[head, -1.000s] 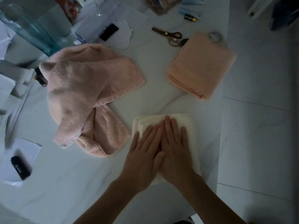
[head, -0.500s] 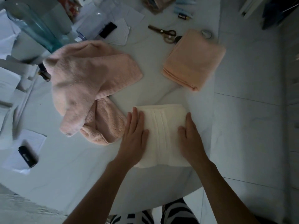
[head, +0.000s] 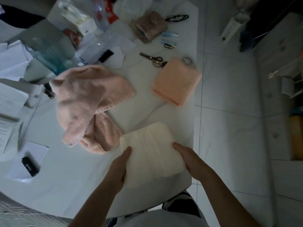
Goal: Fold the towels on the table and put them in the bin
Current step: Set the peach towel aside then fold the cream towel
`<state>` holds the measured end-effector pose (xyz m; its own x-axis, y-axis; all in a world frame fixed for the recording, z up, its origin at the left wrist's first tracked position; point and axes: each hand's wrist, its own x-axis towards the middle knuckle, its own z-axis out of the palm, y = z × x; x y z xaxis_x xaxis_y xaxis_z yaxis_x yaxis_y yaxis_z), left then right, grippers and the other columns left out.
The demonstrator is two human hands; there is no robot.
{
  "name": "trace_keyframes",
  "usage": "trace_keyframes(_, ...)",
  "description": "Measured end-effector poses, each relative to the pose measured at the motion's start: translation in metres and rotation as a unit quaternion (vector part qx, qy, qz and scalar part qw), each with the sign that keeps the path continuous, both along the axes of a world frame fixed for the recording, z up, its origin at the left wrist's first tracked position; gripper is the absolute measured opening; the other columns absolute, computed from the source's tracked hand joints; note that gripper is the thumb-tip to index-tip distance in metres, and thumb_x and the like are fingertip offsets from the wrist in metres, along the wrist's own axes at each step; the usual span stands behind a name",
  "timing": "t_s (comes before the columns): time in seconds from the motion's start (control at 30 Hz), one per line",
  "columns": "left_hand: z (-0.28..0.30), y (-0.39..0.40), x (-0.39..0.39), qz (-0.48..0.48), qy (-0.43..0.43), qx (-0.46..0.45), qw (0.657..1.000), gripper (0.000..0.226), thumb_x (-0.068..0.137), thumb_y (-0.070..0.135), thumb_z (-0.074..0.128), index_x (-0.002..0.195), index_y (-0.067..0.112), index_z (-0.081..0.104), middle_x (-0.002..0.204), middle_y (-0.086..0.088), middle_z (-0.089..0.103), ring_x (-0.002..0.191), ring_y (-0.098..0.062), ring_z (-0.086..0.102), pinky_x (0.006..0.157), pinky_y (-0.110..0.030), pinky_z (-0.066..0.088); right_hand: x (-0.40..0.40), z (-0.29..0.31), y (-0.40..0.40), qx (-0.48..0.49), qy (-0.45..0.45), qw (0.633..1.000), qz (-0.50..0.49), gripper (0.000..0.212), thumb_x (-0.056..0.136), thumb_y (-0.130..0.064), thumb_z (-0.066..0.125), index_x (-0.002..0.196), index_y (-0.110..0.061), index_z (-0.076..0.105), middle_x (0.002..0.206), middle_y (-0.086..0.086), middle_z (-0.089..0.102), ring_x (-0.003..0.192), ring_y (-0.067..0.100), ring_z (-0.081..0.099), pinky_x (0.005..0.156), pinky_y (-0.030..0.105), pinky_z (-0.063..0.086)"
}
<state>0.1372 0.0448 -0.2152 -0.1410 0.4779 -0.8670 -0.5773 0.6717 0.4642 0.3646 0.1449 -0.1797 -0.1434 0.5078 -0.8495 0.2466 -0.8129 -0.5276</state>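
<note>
A folded cream towel [head: 150, 151] is lifted off the white table [head: 68, 177] near its front right edge. My left hand [head: 118, 169] grips its left side, thumb on top and fingers underneath. My right hand [head: 188, 159] grips its right side the same way. An unfolded pink towel [head: 85, 99] lies crumpled to the left of the cream one. A folded peach towel [head: 177, 82] sits farther back on the right. No bin shows in this view.
Scissors [head: 152, 59] and a tape roll [head: 187, 60] lie behind the peach towel. A brown folded cloth [head: 150, 25], a glass vase [head: 47, 54], papers and a black device [head: 30, 166] crowd the back and left. Tiled floor [head: 229, 112] lies right of the table.
My hands went from pressing flat on the cream towel to its two sides, and now hold it raised off the table. The camera view has pulled back and tilted.
</note>
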Motion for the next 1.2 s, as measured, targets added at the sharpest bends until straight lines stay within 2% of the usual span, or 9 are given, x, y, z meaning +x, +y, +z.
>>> trace_keyframes(0.1,0.019,0.023,0.015,0.035,0.066,0.047,0.996,0.043,0.095,0.047,0.058,0.119,0.012,0.068,0.106,-0.008,0.077,0.094,-0.026,0.074,0.076,-0.039,0.060,0.007,0.020,0.034,0.051,0.022,0.998,0.038,0.025,0.092,-0.038,0.062,0.102,-0.019,0.075,0.099,0.001,0.078,0.095,0.019,0.071,0.083,0.033,0.055)
trace_keyframes(0.23,0.056,0.094,0.043,0.055,0.173,0.122,0.976,0.035,0.099,0.043,0.054,0.112,0.012,0.066,0.098,-0.004,0.072,0.078,-0.004,0.070,0.062,-0.018,0.054,0.015,0.046,0.120,0.184,0.025,0.982,0.029,0.016,0.094,-0.028,0.063,0.103,-0.020,0.074,0.099,-0.001,0.078,0.095,0.024,0.071,0.085,0.042,0.055)
trace_keyframes(0.43,0.068,0.229,0.086,0.118,0.095,0.186,0.971,0.032,0.101,0.033,0.055,0.126,0.014,0.058,0.120,-0.008,0.070,0.112,-0.029,0.067,0.092,-0.046,0.056,0.016,0.066,0.278,0.346,0.002,0.938,-0.036,0.014,0.077,-0.043,0.068,0.084,-0.033,0.075,0.088,-0.012,0.074,0.082,0.006,0.067,0.070,0.025,0.054)
trace_keyframes(0.63,0.030,0.287,0.121,0.108,0.248,0.030,0.962,0.071,0.097,0.023,0.060,0.156,0.019,0.020,0.143,-0.016,0.044,0.126,-0.031,0.051,0.108,-0.053,0.044,0.034,0.011,0.339,0.366,-0.181,0.880,0.243,0.040,0.088,-0.037,0.065,0.122,-0.017,0.061,0.102,-0.002,0.062,0.087,0.016,0.060,0.070,0.029,0.047)
trace_keyframes(0.87,0.043,0.298,0.138,0.134,0.286,0.054,0.947,0.052,0.098,0.021,0.057,0.146,0.022,0.039,0.119,0.005,0.061,0.109,-0.019,0.063,0.093,-0.044,0.056,0.014,0.020,0.354,0.427,-0.139,0.852,0.269,0.040,0.086,-0.026,0.059,0.126,-0.018,0.059,0.111,-0.003,0.062,0.098,0.016,0.058,0.080,0.030,0.048)
trace_keyframes(0.97,0.046,0.307,0.140,0.134,0.290,0.054,0.946,0.066,0.097,0.019,0.058,0.155,0.025,0.026,0.134,-0.003,0.055,0.113,-0.018,0.060,0.097,-0.042,0.053,0.012,0.030,0.375,0.465,-0.137,0.833,0.268,0.042,0.086,-0.017,0.059,0.127,-0.020,0.058,0.119,-0.001,0.062,0.103,0.017,0.057,0.083,0.030,0.046)
trace_keyframes(1.03,0.047,0.310,0.149,0.089,0.363,0.007,0.927,0.078,0.097,0.016,0.055,0.160,0.022,0.009,0.157,-0.012,0.027,0.137,-0.030,0.040,0.113,-0.045,0.037,0.011,0.029,0.381,0.482,-0.197,0.788,0.328,0.050,0.086,-0.014,0.060,0.136,-0.017,0.052,0.133,0.008,0.055,0.118,0.026,0.053,0.094,0.038,0.046)
trace_keyframes(1.13,0.045,0.315,0.165,-0.020,0.588,0.084,0.804,0.068,0.101,0.018,0.044,0.160,0.016,0.012,0.168,-0.012,0.003,0.154,-0.029,0.005,0.123,-0.045,0.012,-0.005,0.019,0.364,0.571,-0.211,0.669,0.427,0.058,0.094,-0.020,0.057,0.148,-0.011,0.039,0.157,0.015,0.035,0.145,0.035,0.031,0.116,0.052,0.029)
trace_keyframes(1.2,0.029,0.322,0.159,-0.180,0.633,0.095,0.747,0.059,0.105,0.032,0.026,0.160,0.017,0.010,0.169,-0.008,-0.005,0.155,-0.026,-0.008,0.125,-0.048,0.006,-0.017,0.005,0.355,0.602,-0.194,0.581,0.512,0.058,0.100,-0.027,0.049,0.153,-0.011,0.033,0.162,0.015,0.027,0.150,0.035,0.022,0.119,0.055,0.022)
